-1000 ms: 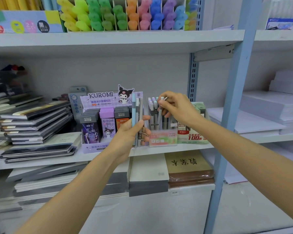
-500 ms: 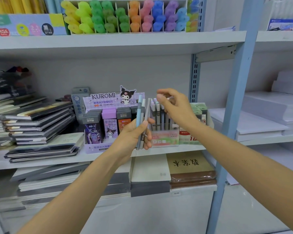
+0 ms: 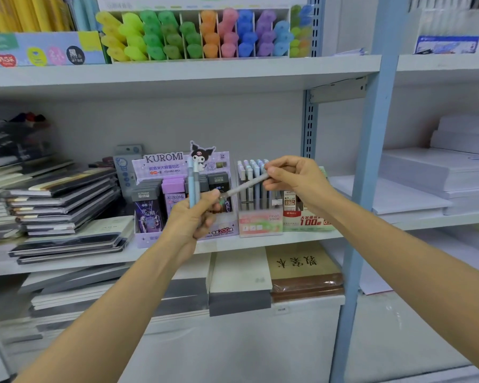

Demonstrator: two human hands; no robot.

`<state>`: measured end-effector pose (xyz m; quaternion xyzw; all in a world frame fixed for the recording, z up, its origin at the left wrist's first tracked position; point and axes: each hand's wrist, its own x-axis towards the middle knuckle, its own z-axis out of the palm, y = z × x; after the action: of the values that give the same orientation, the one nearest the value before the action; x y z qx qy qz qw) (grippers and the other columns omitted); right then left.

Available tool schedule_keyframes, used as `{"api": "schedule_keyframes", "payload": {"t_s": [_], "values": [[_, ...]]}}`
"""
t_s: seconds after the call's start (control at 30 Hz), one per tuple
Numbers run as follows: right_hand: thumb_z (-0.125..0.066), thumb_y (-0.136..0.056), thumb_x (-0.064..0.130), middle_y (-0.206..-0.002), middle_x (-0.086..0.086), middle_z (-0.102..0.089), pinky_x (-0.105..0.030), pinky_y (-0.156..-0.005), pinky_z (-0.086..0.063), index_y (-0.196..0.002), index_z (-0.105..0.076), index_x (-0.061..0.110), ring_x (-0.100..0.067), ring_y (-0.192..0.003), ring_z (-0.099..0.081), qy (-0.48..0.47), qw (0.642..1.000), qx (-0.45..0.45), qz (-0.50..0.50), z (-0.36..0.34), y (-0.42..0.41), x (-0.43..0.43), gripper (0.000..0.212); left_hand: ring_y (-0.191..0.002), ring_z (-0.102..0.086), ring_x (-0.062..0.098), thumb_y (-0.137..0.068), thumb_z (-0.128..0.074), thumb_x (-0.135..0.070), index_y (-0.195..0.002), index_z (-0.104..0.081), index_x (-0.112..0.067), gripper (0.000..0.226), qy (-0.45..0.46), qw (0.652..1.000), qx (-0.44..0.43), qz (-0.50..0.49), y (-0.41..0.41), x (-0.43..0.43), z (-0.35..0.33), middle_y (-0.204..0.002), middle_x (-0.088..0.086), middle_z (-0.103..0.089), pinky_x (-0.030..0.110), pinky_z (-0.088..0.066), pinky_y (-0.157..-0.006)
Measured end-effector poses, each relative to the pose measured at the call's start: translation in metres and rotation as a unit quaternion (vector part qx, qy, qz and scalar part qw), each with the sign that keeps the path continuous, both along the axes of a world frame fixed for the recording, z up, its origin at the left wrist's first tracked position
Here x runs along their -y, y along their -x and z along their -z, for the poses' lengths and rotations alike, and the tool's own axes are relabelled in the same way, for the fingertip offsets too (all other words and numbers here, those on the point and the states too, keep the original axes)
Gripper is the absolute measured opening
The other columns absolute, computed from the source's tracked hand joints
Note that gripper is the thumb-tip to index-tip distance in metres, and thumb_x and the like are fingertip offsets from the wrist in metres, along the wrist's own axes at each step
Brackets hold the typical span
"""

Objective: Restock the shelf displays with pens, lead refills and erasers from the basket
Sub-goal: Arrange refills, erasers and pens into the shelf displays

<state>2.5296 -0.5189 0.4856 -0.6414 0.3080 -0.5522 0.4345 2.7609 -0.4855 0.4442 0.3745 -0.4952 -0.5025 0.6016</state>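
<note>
Between both hands, grey pen (image 3: 245, 185) slanting up-right, two upright

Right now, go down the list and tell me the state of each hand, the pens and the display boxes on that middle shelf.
Left hand: closed around a few upright pens.
Right hand: pinching one end of a grey pen.
Grey pen: tilted, spanning between both hands, not yet in a box.
Fruit Soda pen box: upright, holding pens, caps up.
Kuromi lead refill display: upright, stocked.
</note>
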Motion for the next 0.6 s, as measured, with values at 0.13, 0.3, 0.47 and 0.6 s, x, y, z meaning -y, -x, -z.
{"api": "schedule_keyframes", "payload": {"t_s": [0.13,0.3,0.47,0.6], "values": [[-0.063,-0.087,0.005,-0.086,-0.008,-0.074,-0.02,-0.069,-0.057,-0.105,-0.07,0.009,-0.017,-0.076,-0.071,-0.027,0.987,-0.153,-0.041,0.008,0.008,-0.007,0.02,-0.042,-0.044,0.004,-0.07,-0.076,-0.031,-0.08,-0.067,-0.012,0.023,0.015,0.996,-0.082,-0.03,0.0,0.0,-0.005,-0.067,-0.002,-0.066,0.013,-0.025,-0.03],[-0.06,-0.092,0.007,-0.089,-0.012,-0.073,-0.027,-0.072,-0.059,-0.112,-0.064,0.006,-0.026,-0.081,-0.071,-0.058,0.958,-0.238,-0.149,0.02,0.007,-0.014,0.021,-0.044,-0.046,0.003,-0.077,-0.073,-0.019,-0.092,-0.069,-0.01,0.018,0.028,0.993,-0.105,-0.043,0.013,-0.003,-0.006,-0.072,-0.002,-0.066,0.012,-0.025,-0.031],[-0.064,-0.091,0.009,-0.094,-0.008,-0.07,-0.023,-0.058,-0.056,-0.109,-0.061,0.006,-0.028,-0.083,-0.071,-0.046,0.946,-0.275,-0.167,0.025,0.003,-0.019,0.018,-0.045,-0.048,0.005,-0.089,-0.066,-0.022,-0.098,-0.069,-0.007,0.018,0.023,0.996,-0.038,-0.072,0.027,-0.007,-0.002,-0.09,0.01,-0.066,0.012,-0.029,-0.034],[-0.062,-0.093,0.016,-0.09,-0.003,-0.074,-0.022,-0.054,-0.055,-0.111,-0.061,0.007,-0.019,-0.063,-0.069,-0.029,0.937,-0.308,-0.161,0.02,0.001,-0.022,0.02,-0.046,-0.048,0.008,-0.088,-0.067,-0.024,-0.091,-0.072,-0.012,0.013,0.046,0.997,0.043,-0.054,0.034,-0.009,-0.003,-0.087,0.008,-0.069,0.014,-0.036,-0.041]]}}
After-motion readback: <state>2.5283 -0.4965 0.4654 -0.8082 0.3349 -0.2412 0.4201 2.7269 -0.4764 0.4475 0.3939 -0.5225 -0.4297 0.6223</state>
